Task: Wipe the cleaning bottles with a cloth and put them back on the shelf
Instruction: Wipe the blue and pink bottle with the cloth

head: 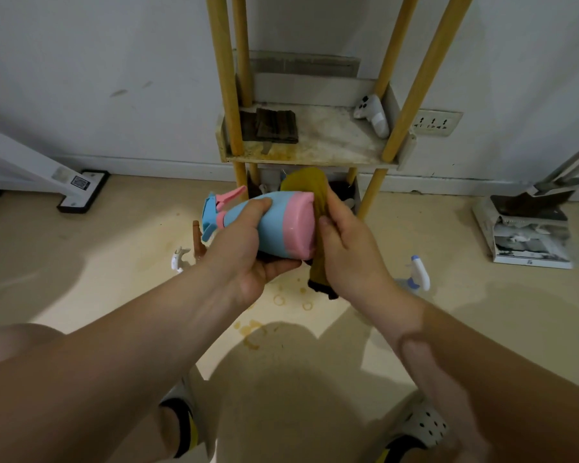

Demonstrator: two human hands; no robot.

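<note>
A blue and pink spray bottle [283, 225] lies on its side in front of me, nozzle to the left. My left hand [244, 252] grips its blue body from below and behind. My right hand [348, 248] holds a mustard-yellow cloth [310, 188] against the bottle's pink base. Behind them stands the wooden shelf [315, 152] with yellow posts. Two white spray bottles stand on the floor: one [178, 259] left of my arm, one [420, 272] to the right.
On the shelf lie a dark folded cloth [276, 125] and a white controller [375, 113]. A wall socket [435, 121] sits to the right. A dustpan on papers [528, 225] stands at the right wall, a white frame's foot [81, 190] at the left. The floor has stain rings [281, 300].
</note>
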